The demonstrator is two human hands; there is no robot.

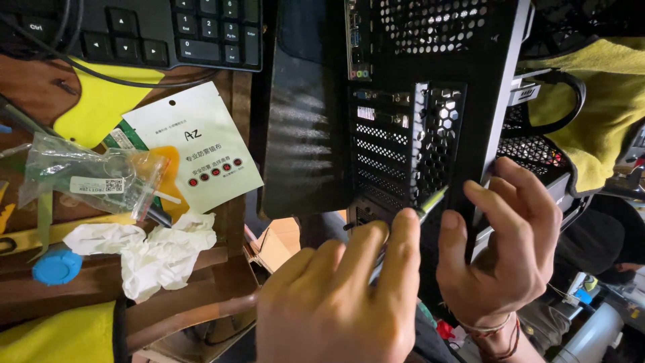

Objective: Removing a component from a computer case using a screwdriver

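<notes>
Pale green pouch [195,148] beside keyboard [168,30]

- The computer case [403,101] stood right of the wooden desk [40,87]
- A keyboard [148,30] lay at the desk's far edge
- A flat packet [195,148] lay before the keyboard, a plastic bag [87,176] to its left
- Crumpled tissue [151,252] lay nearer, before both
- Both hands met at the case's near end, the left hand [336,302] left of the right hand [507,249]
</notes>
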